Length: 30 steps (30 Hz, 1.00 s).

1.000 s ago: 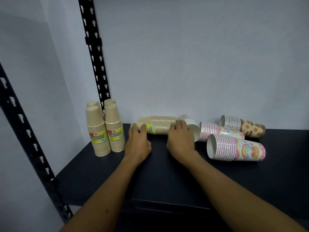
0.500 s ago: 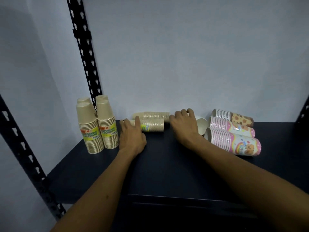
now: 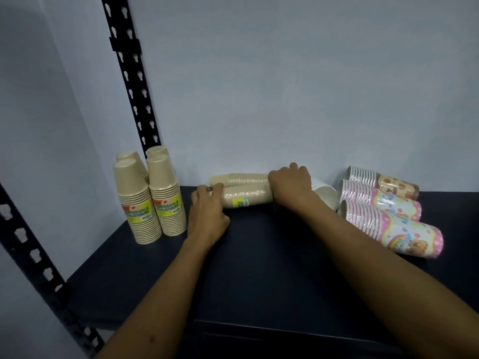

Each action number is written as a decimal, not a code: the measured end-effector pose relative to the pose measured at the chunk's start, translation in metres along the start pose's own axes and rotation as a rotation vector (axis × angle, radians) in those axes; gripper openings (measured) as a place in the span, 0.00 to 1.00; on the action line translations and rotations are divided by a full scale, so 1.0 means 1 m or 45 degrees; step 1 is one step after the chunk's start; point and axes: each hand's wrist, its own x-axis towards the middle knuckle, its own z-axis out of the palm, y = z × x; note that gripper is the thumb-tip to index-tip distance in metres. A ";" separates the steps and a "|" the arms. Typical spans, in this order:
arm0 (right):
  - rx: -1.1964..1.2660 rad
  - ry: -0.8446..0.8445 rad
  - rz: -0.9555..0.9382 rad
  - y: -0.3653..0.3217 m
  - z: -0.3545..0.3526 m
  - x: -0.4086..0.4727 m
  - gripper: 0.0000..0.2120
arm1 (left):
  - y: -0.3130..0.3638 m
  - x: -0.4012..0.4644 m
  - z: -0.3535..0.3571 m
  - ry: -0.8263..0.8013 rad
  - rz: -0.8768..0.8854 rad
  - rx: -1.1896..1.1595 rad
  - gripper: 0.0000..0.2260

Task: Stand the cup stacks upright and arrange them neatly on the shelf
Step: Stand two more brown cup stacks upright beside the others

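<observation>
Several beige cup stacks [image 3: 150, 200] stand upright, rims down, at the shelf's left rear. Two more beige stacks lie on their sides against the back wall, the near one [image 3: 246, 196] in front of the far one [image 3: 241, 178]. My left hand [image 3: 207, 213] grips the near stack's left end with thumb and fingers. My right hand [image 3: 290, 182] curls over its right end, hiding the ends of both lying stacks. Just right of that hand lies a white cup stack [image 3: 324, 195].
Three patterned stacks lie on their sides at the right: a brown-printed one [image 3: 388, 182] at the back and two pink ones [image 3: 381, 200] [image 3: 394, 231] nearer. The dark shelf board [image 3: 259, 268] has black slotted uprights [image 3: 129, 81] at the left. A pale wall closes the back.
My hands have spread apart to the two ends of the near lying beige stack. The right hand moved right and back over its end, and the left closed on the other end.
</observation>
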 end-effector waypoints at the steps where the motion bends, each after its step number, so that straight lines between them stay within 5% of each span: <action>1: -0.010 0.016 0.008 0.004 0.002 0.002 0.11 | 0.001 -0.001 -0.001 0.001 0.003 -0.015 0.27; 4: 0.007 0.070 -0.034 0.004 0.008 0.004 0.13 | 0.002 -0.002 -0.004 -0.020 -0.007 -0.088 0.25; 10: 0.360 -0.154 -0.204 0.010 0.009 0.018 0.13 | 0.003 -0.020 -0.014 -0.033 -0.065 -0.334 0.22; 21: 0.369 -0.245 -0.197 -0.007 0.009 0.023 0.25 | 0.025 -0.062 -0.067 0.640 -0.174 -0.772 0.24; 25: 0.224 -0.116 -0.132 -0.017 0.006 0.015 0.27 | 0.035 -0.049 -0.077 0.578 -0.116 -0.757 0.22; 30: 0.439 -0.114 -0.112 -0.023 0.003 0.005 0.17 | 0.040 -0.032 -0.075 0.486 -0.124 -0.779 0.27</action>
